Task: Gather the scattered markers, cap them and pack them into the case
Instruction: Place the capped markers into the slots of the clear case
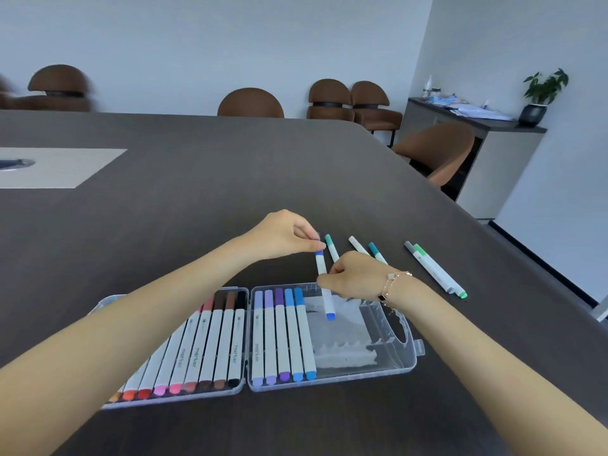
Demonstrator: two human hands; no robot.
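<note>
A clear plastic case (399,360) lies open on the dark table, both halves holding rows of white markers with coloured caps. Above its right half I hold a blue marker (325,291) between both hands. My left hand (286,236) pinches its far blue cap end. My right hand (353,274) grips the barrel near the middle. Beyond my hands lie loose markers: a teal one (330,246), a white-tipped one (357,245), another teal one (375,251), and a grey and a green one (434,269) side by side to the right.
The right half of the case has empty slots (345,337) beside several blue and purple markers. Brown chairs (434,149) stand around the table's far and right edges. A cabinet with a plant (543,93) stands at the right wall.
</note>
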